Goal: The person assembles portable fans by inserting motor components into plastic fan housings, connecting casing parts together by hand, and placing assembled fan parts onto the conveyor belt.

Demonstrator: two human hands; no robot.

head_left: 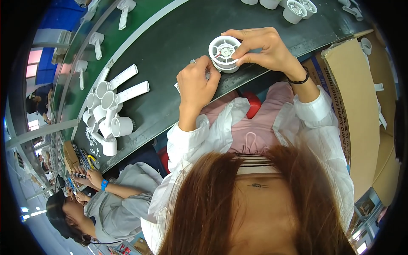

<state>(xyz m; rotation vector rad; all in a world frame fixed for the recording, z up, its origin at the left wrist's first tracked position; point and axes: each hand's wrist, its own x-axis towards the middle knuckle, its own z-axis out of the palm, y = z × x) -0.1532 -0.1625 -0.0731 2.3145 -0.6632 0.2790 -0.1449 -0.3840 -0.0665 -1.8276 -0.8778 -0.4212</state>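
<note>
Above the dark worktop a white round plastic part [230,40] with spokes inside its ring faces up. My right hand [267,49] is closed on its right rim, thumb and fingers pinching the edge. Just beneath it shows the rim of a white cup-shaped housing [228,70]. My left hand [195,83] is curled closed at the left side of that housing, and a white end, seemingly its handle, pokes out past the hand. Most of what the left fingers grip is hidden. A short red line is visible among the spokes.
White cup-shaped housings with handles [109,100] lie heaped at left, beside small white bits [91,138]. More white round parts [294,12] stand at the far right. A green conveyor [108,40] carries handled pieces. A cardboard box [357,114] is at right; a co-worker [123,204] sits at left.
</note>
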